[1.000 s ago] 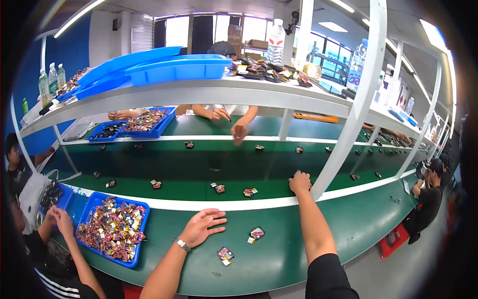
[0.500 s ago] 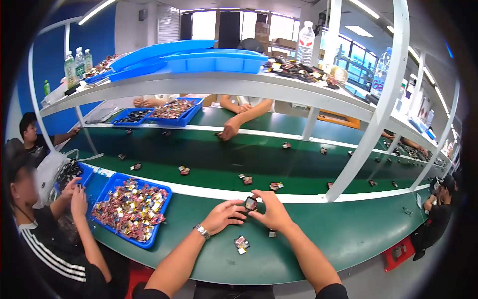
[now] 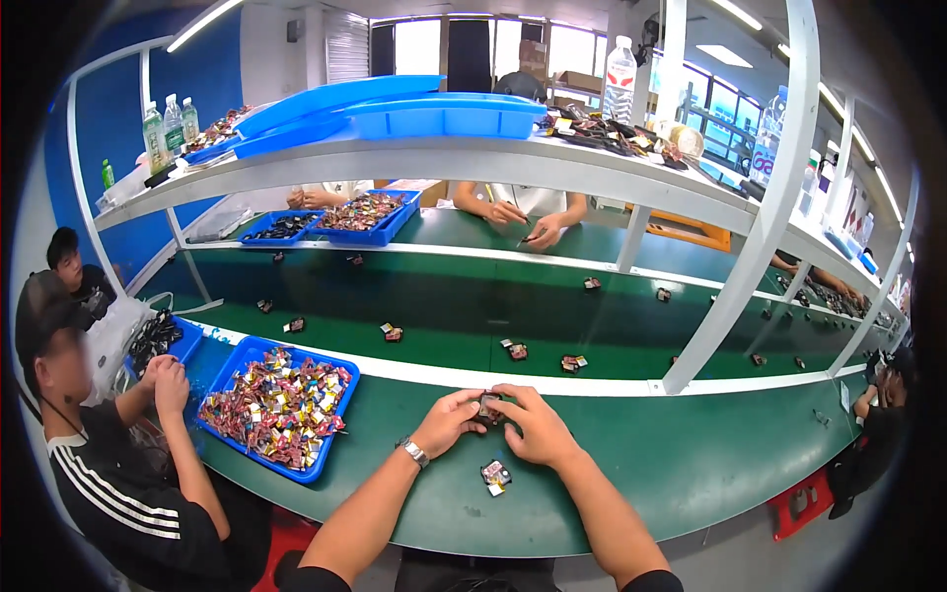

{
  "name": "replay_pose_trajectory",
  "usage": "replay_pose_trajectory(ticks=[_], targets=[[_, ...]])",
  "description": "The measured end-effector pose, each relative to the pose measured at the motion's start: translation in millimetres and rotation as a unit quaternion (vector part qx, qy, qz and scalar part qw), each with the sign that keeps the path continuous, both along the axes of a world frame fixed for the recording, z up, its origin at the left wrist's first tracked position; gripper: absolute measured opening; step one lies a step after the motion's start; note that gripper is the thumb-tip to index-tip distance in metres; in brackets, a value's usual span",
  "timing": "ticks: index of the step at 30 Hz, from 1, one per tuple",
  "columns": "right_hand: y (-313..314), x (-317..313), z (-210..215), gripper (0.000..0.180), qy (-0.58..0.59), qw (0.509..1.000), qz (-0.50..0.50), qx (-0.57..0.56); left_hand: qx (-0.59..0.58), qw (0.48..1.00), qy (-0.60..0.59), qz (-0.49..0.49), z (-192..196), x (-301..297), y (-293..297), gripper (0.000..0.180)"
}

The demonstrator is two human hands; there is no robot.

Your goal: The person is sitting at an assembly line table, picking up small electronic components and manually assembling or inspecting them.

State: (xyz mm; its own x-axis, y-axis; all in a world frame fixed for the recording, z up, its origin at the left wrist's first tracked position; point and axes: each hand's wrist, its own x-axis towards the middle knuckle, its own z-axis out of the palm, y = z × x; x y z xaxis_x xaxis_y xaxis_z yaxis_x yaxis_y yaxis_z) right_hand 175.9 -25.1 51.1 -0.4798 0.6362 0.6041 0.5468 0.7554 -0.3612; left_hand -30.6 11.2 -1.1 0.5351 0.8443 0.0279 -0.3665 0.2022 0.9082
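Over the green bench, my left hand [image 3: 449,426] and my right hand [image 3: 536,428] meet at a small dark-edged electronic module [image 3: 488,407]. The fingertips of both hands close on it from either side and partly cover it. A silver-banded watch is on my left wrist. Nearer to me, a second small module [image 3: 495,478] with a black frame, reddish wiring and a whitish-yellow tag lies flat on the bench, touched by neither hand.
A blue tray [image 3: 348,419] heaped with wired parts stands left, beside a co-worker [image 3: 118,483]. Beyond a white rail [image 3: 592,383], spaced modules lie on a green conveyor [image 3: 444,326]. A white post [image 3: 755,237] and overhead shelf [image 3: 395,166] frame the far side.
My left fingers have come in from spread to grip the module, which is lower and flatter. The view has shifted slightly. Across the conveyor, a co-worker's reaching hand has drawn back.
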Motion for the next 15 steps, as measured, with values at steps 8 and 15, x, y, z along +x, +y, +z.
replay_pose_trajectory(ticks=[8, 15], targets=[[2, 4, -3, 0.026, -0.024, 1.0, -0.009, -0.014, 0.032, 0.997, 0.067, 0.023, 11, 6, -9, 0.037], [5, 3, -7, 0.021, -0.004, 0.999, -0.019, -0.025, 0.044, 0.994, 0.096, 0.003, 8, 5, -7, 0.035]])
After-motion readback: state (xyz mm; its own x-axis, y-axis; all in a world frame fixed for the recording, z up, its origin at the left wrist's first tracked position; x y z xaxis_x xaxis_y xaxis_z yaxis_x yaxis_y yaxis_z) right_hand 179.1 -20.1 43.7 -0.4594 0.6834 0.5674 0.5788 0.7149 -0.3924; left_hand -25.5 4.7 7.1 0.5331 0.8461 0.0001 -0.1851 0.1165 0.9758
